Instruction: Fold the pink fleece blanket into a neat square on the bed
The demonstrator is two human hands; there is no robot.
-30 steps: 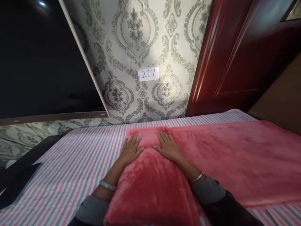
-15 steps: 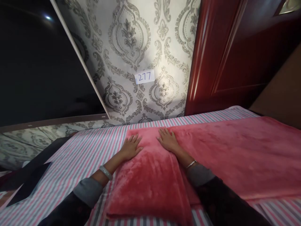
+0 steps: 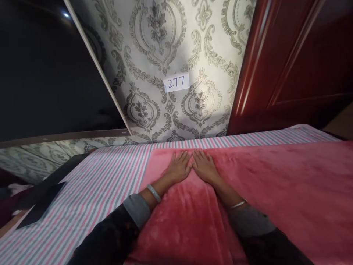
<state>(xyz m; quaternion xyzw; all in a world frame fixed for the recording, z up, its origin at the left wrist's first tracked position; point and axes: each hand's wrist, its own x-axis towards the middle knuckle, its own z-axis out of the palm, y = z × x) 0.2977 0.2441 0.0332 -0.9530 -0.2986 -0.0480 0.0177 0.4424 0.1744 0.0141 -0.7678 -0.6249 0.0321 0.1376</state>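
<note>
A plush pink-red blanket (image 3: 286,184) lies over a striped sheet, with its left part folded over into a narrower layer. My left hand (image 3: 178,169) rests flat on this folded part near the far edge, fingers stretched out. Right beside it, my right hand (image 3: 204,167) also lies flat on the blanket, its fingers pointing away from me. The two hands nearly meet at the thumbs. Neither hand grips the cloth. A bangle circles each wrist.
The striped sheet (image 3: 110,180) spreads left of the blanket. A large black screen (image 3: 55,81) stands at the left, with a dark flat object (image 3: 41,206) below. Behind are patterned wallpaper, a paper label (image 3: 176,82) reading 277, and a dark red wooden door (image 3: 298,62).
My left hand has slid right across the folded blanket, up to my right hand. The right hand stays flat at about the same spot on the cloth. The view has shifted slightly.
</note>
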